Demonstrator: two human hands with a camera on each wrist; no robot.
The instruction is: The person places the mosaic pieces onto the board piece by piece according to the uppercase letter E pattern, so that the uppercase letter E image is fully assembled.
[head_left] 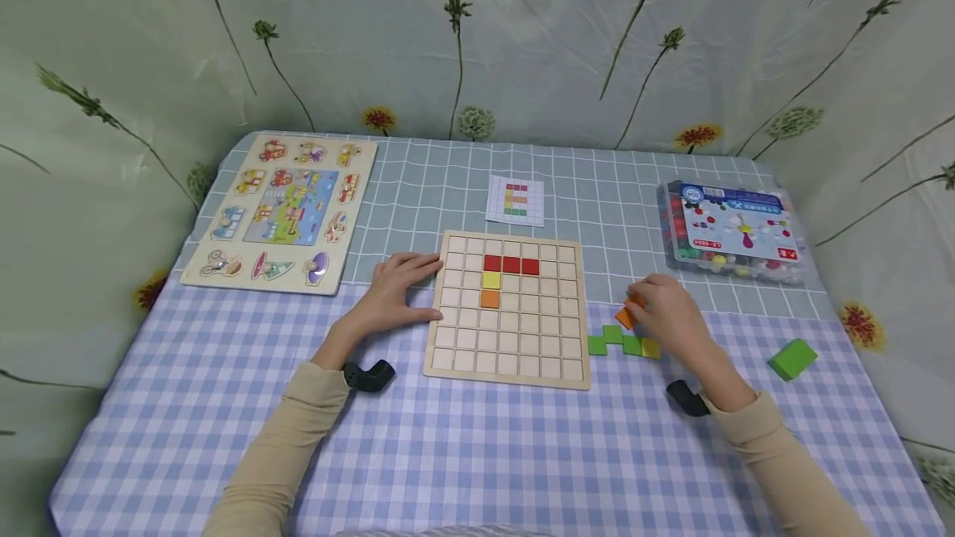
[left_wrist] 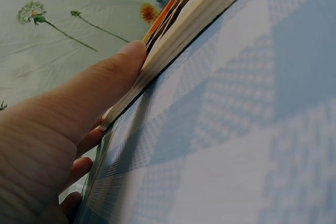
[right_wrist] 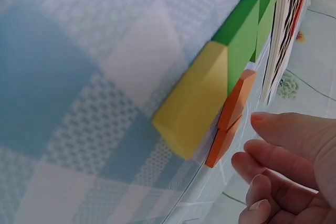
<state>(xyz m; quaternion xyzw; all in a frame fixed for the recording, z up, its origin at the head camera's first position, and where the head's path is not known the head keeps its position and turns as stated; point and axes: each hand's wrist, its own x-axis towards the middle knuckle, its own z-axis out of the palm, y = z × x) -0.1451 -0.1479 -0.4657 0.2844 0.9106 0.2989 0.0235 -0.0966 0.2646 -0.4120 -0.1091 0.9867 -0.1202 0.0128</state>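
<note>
A wooden grid board [head_left: 548, 313] lies on the table, bearing a row of three red tiles [head_left: 511, 264], a yellow tile [head_left: 491, 280] and an orange tile [head_left: 489, 298]. Along the board's left edge rests my left hand [head_left: 391, 292], thumb and fingers spread, thumb tip touching the side. Right of the board, my right hand [head_left: 664, 313] hovers over two loose orange tiles [right_wrist: 236, 100], partly hiding them from the head camera. In the right wrist view its fingers are loosely bent, with nothing between thumb and fingertips. Several green tiles [head_left: 613, 334] and a yellow tile [head_left: 651, 348] lie beside them.
Behind the board lies a pattern card [head_left: 515, 200] printed with coloured squares. A picture puzzle board [head_left: 196, 276] is at the back left. At the back right sits a clear plastic box [head_left: 734, 226] of coloured pieces, with a green block [head_left: 793, 359] nearer the right edge.
</note>
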